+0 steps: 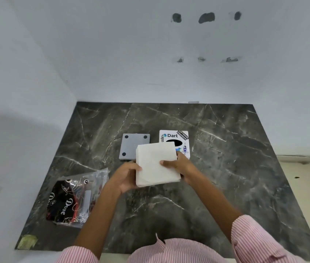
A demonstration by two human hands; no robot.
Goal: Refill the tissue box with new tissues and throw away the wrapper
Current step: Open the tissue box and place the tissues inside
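Note:
A stack of white tissues [156, 164] is held above the dark marble counter [226, 168] by both hands. My left hand [126, 177] grips its left edge and my right hand [180, 165] grips its right edge, thumb on top. Behind the stack stands the white tissue box [176, 135] with stickers and a dark oval opening on top, partly hidden by the tissues. To the left of the box lies a grey square panel [131, 144] with round black pads. The crinkled clear-and-black wrapper [74, 198] lies at the counter's front left.
White walls close the counter at the back and on the left. A yellowish scrap [26, 241] sits at the counter's front left corner. A pale floor [305, 179] lies to the right of the counter.

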